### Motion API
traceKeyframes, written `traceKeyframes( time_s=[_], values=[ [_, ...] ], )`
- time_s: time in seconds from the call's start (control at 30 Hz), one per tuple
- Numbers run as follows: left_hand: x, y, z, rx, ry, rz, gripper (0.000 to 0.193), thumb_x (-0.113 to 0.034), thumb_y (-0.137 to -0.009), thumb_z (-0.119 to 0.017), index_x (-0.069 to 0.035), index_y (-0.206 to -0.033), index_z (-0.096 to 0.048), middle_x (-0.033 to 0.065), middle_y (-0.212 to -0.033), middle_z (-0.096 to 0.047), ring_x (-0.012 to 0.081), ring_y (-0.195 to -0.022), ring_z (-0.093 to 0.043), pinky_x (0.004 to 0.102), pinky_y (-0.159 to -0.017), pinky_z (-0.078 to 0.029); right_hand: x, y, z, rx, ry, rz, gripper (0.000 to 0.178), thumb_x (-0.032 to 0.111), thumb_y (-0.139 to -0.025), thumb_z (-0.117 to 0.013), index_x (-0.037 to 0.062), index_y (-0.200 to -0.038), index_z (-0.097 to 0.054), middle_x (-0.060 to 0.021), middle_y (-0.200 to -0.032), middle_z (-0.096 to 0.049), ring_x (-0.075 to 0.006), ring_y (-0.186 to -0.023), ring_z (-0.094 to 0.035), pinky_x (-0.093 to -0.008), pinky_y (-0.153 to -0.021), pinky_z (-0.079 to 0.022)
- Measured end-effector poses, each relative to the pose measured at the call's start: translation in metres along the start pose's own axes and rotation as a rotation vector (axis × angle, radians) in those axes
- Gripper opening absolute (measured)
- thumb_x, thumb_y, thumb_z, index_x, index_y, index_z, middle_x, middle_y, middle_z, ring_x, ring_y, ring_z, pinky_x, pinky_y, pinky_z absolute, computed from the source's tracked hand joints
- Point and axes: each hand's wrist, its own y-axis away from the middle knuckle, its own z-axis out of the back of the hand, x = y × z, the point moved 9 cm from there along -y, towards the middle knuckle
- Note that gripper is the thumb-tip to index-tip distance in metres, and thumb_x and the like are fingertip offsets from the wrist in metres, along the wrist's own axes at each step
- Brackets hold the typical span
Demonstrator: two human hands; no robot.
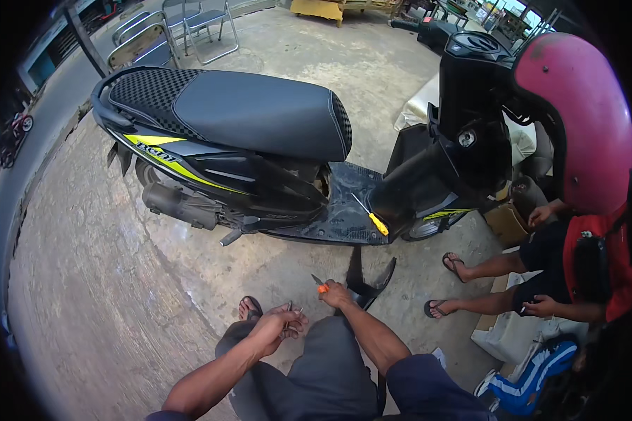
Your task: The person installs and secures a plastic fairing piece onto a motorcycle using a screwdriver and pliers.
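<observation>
Near the middle, my right hand (338,295) is closed round a small orange-handled tool (321,288) with a short dark metal tip; its exact kind is unclear. My left hand (281,326) is held just left of it, fingers curled, with something thin and small at the fingertips that I cannot make out. A black curved plastic panel (367,293) lies beyond and beside my right hand. Ahead stands a black scooter (260,182) with yellow-green trim, side on. A yellow-handled screwdriver (378,224) rests on its footboard (340,193).
At the right stands another person in a red top (586,245), shorts and flip-flops. A pink helmet (576,105) is beside the handlebar. Boxes (504,337) and a blue-and-white bag-like item (530,379) lie lower right. Folding chairs (203,28) stand far left.
</observation>
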Motion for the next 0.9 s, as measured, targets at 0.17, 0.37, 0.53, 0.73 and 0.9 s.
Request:
traceKeyframes(
  time_s=[0.17, 0.37, 0.53, 0.73, 0.9],
  values=[
    [-0.027, -0.194, 0.119, 0.202, -0.313, 0.131, 0.007, -0.014, -0.1, -0.059, -0.01, -0.105, -0.06, 0.0065, -0.106, -0.073, 0.0125, -0.089, -0.066, 0.0275, -0.064, -0.047, -0.043, -0.153, -0.084, -0.209, 0.131, 0.03, 0.052, 0.033, -0.084, -0.072, 0.0136, -0.131, -0.064, -0.02, -0.131, -0.067, -0.0413, -0.126, -0.06, -0.0507, -0.105, -0.051],
    [-0.031, -0.338, 0.135, 0.327, -0.19, -0.019, 0.01, -0.016, -0.102, -0.054, -0.01, -0.107, -0.059, 0.0094, -0.118, -0.073, 0.0126, -0.1, -0.069, 0.0253, -0.064, -0.044, -0.011, -0.158, -0.069, -0.364, -1.087, 0.42, 0.025, 0.014, -0.092, -0.075, 0.0016, -0.113, -0.071, -0.0128, -0.098, -0.065, -0.0239, -0.092, -0.067, -0.0346, -0.081, -0.055],
    [0.013, -0.384, 0.108, 0.286, 0.174, 0.056, 0.022, -0.016, -0.108, -0.045, -0.002, -0.114, -0.06, 0.0184, -0.132, -0.067, 0.0249, -0.113, -0.069, 0.0307, -0.062, -0.048, 0.035, -0.074, 0.016, -0.703, -0.589, 0.575, 0.029, 0.013, -0.095, -0.076, -0.0011, -0.117, -0.064, -0.0087, -0.107, -0.064, -0.0155, -0.094, -0.065, -0.0315, -0.078, -0.054],
    [0.029, -0.385, 0.079, 0.483, 0.328, -0.006, 0.037, -0.023, -0.11, -0.039, 0.003, -0.132, -0.055, 0.0188, -0.137, -0.065, 0.0309, -0.121, -0.067, 0.034, -0.071, -0.055, 0.017, -0.095, -0.021, -0.326, -1.22, 0.396, 0.067, 0.007, -0.101, -0.067, 0.0078, -0.153, -0.026, -0.0179, -0.12, -0.059, -0.0197, -0.096, -0.072, -0.0309, -0.076, -0.063],
    [0.015, -0.36, 0.07, 0.298, 0.263, -0.096, 0.015, -0.015, -0.106, -0.051, -0.004, -0.116, -0.056, 0.0169, -0.149, -0.058, 0.0273, -0.132, -0.061, 0.0247, -0.06, -0.053, 0.0, -0.089, -0.031, -0.251, -1.276, 0.446, 0.039, 0.004, -0.101, -0.065, -0.0032, -0.136, -0.048, -0.0122, -0.106, -0.068, -0.0165, -0.091, -0.071, -0.0291, -0.076, -0.061]
  ],
)
